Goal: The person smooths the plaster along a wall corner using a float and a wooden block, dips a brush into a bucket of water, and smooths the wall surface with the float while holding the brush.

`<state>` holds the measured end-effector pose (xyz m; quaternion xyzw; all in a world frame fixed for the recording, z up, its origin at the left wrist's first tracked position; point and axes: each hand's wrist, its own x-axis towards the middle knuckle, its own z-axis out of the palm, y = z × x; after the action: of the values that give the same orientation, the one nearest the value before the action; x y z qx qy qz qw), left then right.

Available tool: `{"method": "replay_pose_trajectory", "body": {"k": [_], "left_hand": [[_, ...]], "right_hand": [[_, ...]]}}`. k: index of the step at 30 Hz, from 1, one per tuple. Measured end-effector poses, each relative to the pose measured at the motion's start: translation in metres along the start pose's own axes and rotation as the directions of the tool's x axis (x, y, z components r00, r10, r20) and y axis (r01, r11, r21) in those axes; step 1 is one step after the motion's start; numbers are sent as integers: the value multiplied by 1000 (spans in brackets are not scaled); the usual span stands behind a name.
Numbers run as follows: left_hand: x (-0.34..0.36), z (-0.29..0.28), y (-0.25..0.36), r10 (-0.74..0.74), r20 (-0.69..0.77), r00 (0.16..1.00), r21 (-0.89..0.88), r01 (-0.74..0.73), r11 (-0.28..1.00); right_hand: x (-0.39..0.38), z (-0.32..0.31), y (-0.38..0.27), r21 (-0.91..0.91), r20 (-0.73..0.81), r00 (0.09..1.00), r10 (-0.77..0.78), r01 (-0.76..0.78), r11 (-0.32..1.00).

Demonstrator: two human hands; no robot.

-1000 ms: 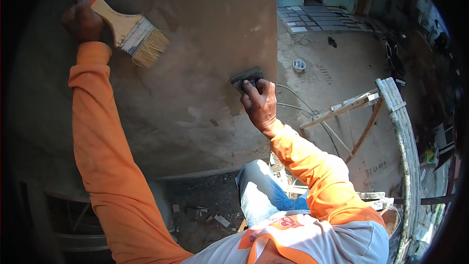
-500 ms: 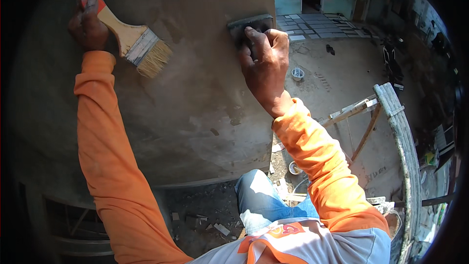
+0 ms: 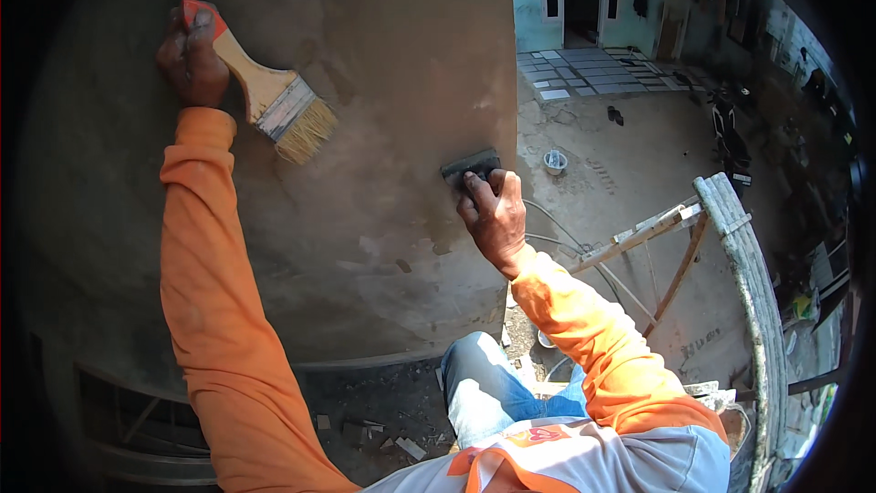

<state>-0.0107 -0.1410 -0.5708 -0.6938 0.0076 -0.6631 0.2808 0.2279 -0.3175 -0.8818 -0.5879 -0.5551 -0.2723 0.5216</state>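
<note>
Up at the left, my left hand [image 3: 193,59] is closed round the red-ended wooden handle of a wide paintbrush [image 3: 265,91]. Its pale bristles point down and to the right, over the wall; I cannot tell whether they touch it. My right hand [image 3: 495,219] grips a dark, flat hand float [image 3: 471,164], its blade lying against the plaster near the wall's right edge. The grey-brown plastered wall [image 3: 365,210] fills the left and middle of the view, with damp, smeared patches on it.
Whitish scaffold poles [image 3: 744,265] stand at the right, with wooden braces joined to them. Far below is a concrete yard with a white bucket [image 3: 555,162] and a parked motorbike [image 3: 725,123]. Rubble [image 3: 401,434] lies at the wall's foot. A doorway [image 3: 582,0] shows at the back.
My right hand has drawn the float down along the wall, close to its right edge. The left hand with the paintbrush sits slightly lower and farther right in view.
</note>
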Motion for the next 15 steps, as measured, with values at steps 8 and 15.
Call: {"method": "replay_pose_trajectory", "body": {"k": [8,15], "left_hand": [[4,9,17,-208,61,976,-86,212,973],[-5,-9,-33,416,109,903,205,-430,879]], "right_hand": [[168,-36,-90,173,-340,929,-143,211,962],[77,-8,-42,189,-372,891,261,-202,961]]}}
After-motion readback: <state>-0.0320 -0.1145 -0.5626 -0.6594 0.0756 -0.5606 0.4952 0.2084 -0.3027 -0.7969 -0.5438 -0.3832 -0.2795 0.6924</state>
